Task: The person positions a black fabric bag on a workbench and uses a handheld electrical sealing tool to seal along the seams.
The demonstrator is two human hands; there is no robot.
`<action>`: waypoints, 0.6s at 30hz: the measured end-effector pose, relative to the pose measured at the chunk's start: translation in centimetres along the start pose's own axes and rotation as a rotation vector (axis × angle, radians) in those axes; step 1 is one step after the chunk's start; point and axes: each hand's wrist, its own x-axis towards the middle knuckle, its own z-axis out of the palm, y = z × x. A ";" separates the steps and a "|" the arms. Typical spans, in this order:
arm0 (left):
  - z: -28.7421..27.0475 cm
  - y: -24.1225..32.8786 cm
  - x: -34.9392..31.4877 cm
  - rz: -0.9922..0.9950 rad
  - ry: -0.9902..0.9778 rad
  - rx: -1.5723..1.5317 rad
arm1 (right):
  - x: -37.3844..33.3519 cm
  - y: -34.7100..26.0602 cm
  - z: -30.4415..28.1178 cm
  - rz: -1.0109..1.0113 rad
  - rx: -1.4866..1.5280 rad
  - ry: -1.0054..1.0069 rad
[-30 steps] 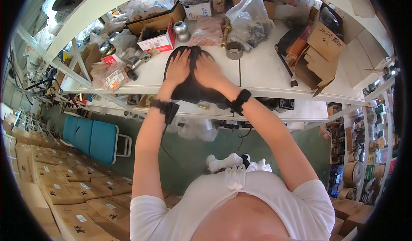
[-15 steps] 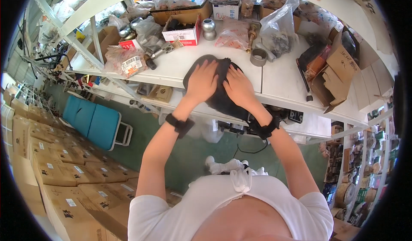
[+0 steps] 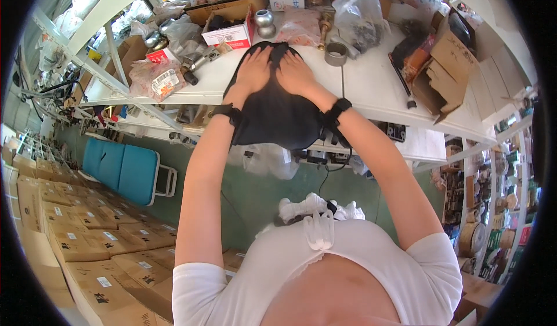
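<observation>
A piece of black cloth (image 3: pixel 276 116) lies across the white shelf's front edge, its near part hanging down over that edge. My left hand (image 3: pixel 254 70) rests flat on its far left part, with the fingers stretched forward. Beside it, my right hand (image 3: pixel 295 74) lies flat on the far right part, its fingers also extended. A fold of the cloth runs between the two hands. Both wrists wear black bands. Just right of the cloth stands a short metal ring (image 3: pixel 335 53). Beyond the cloth is a shiny double-ball metal part (image 3: pixel 265 24).
A red and white box (image 3: pixel 229 38) of dark parts stands behind the cloth. Plastic-wrapped parts (image 3: pixel 155 81) lie to the left. At the right is an open cardboard box (image 3: pixel 449 73). Below left are a teal folding seat (image 3: pixel 120 169) and stacked cartons (image 3: pixel 87 230).
Both hands have slid away from me along the shelf. The black cloth, bunched under them before, is now spread wider and hangs lower over the front edge. The view has shifted slightly.
</observation>
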 end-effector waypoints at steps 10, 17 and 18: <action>-0.1 0.7 -1.3 -0.006 -0.026 0.108 | -3.3 -1.3 -1.0 0.039 0.079 0.106; 0.2 1.9 -2.5 0.024 0.018 0.065 | -4.7 -1.4 -1.2 0.032 0.065 0.142; 0.1 1.9 -2.4 0.029 0.018 0.067 | -4.5 -1.3 -1.1 0.036 0.064 0.145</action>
